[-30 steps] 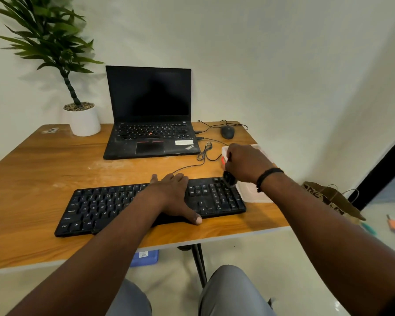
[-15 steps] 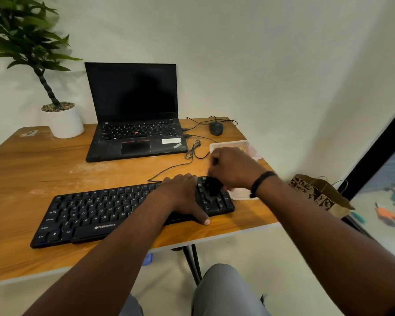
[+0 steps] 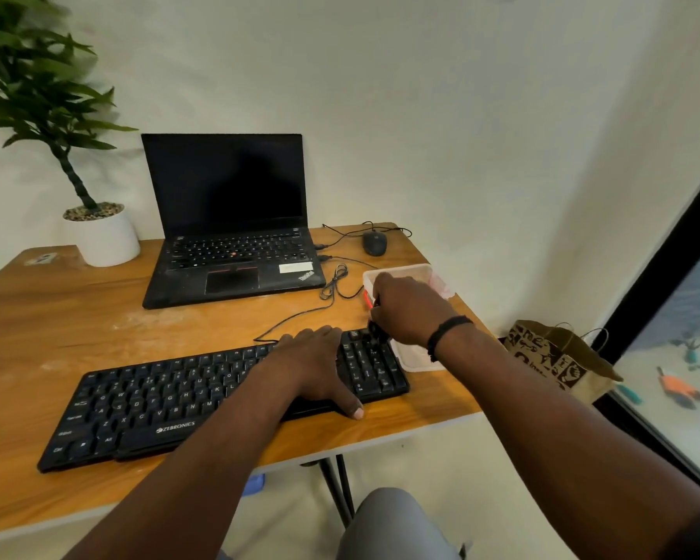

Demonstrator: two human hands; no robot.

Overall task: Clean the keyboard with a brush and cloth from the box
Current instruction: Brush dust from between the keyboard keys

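A black keyboard [image 3: 170, 402] lies along the front of the wooden table [image 3: 57, 317]. My left hand [image 3: 316, 369] rests flat on its right half, fingers straight, thumb at the front edge. My right hand [image 3: 409, 309] grips a brush [image 3: 374, 325] with a red handle and dark bristles. The bristles touch the number pad at the keyboard's top right corner. A clear plastic box [image 3: 421, 272] stands just right of the keyboard, partly hidden by my right hand. No cloth shows.
An open black laptop [image 3: 231, 252] sits behind the keyboard, a wired mouse [image 3: 374, 242] to its right, a cable [image 3: 332, 289] between. A potted plant [image 3: 98, 232] stands back left. A paper bag [image 3: 558, 357] is on the floor right of the table.
My right hand swept the brush from the keyboard's top right corner down across the number pad and back up to the corner. My left hand stayed on the keys. The camera shifted.
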